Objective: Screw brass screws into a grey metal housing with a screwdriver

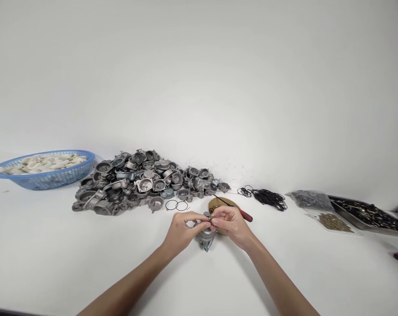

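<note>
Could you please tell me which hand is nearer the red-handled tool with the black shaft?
The right hand: it is close to the red-handled tool, left of its handle; the left hand is farther left.

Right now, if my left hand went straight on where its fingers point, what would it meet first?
Most likely your right hand, with the small brass-coloured piece at its fingertips. Your left hand points towards it and the two look nearly touching, though depth is hard to judge.
</note>
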`<state>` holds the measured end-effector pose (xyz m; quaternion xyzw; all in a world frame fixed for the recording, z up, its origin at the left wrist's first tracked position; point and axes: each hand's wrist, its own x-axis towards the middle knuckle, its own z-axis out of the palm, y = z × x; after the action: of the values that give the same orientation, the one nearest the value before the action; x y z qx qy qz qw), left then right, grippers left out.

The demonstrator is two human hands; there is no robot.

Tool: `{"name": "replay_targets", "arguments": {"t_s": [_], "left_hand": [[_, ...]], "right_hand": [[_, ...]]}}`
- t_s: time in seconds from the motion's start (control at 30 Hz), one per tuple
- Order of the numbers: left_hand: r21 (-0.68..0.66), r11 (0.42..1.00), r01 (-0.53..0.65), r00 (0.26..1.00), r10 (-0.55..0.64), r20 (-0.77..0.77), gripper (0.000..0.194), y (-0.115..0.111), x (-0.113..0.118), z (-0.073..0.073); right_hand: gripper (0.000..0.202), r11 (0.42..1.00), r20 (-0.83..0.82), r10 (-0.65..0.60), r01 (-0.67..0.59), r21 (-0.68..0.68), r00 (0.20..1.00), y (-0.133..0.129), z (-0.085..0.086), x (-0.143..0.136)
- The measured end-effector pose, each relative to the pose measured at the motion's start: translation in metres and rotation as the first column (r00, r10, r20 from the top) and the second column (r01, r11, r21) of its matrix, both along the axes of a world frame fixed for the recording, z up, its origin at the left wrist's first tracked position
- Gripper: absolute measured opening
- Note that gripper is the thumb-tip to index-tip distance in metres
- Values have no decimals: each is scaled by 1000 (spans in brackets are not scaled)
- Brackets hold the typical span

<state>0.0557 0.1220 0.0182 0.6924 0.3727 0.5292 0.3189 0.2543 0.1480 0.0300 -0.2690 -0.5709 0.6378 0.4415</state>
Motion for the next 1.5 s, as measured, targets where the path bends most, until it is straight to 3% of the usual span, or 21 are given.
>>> {"name": "replay_targets", "arguments": {"t_s": [0.33, 0.53, 0.7, 0.83, 1.07, 1.27, 1.37, 1.5], "left_hand": [[71, 995, 67, 998, -68, 10, 5, -1, 0, 3], [186, 983, 3, 999, -11, 41, 3, -1, -5, 5], [-47, 999, 19, 961, -5, 277, 18, 8, -15, 8], [-225, 969, 100, 897, 10, 442, 34, 13, -20, 11], [-361, 900, 244, 857, -25, 515, 39, 18, -22, 6], [-373, 884, 283, 852, -54, 520, 56, 22, -23, 1], [-395, 887, 241, 871, -18, 491, 54, 24, -26, 0], [-418, 889, 186, 904, 12, 427, 45, 26, -30, 0]], "right_hand": [[26, 999, 10, -34, 34, 30, 999, -2, 3, 1], [31, 975, 9, -217, 216, 49, 976, 3, 5, 7], [37, 867, 196, -483, 434, 246, 854, 11, 2, 18], [34, 786, 297, -604, 489, 378, 740, 12, -3, 22], [27, 758, 231, -588, 428, 492, 775, 8, -4, 16], [18, 740, 356, -535, 221, 636, 766, 6, 4, 25], [16, 775, 451, -450, 86, 626, 771, 5, 7, 33], [7, 831, 540, -356, -6, 556, 763, 2, 12, 38]]}}
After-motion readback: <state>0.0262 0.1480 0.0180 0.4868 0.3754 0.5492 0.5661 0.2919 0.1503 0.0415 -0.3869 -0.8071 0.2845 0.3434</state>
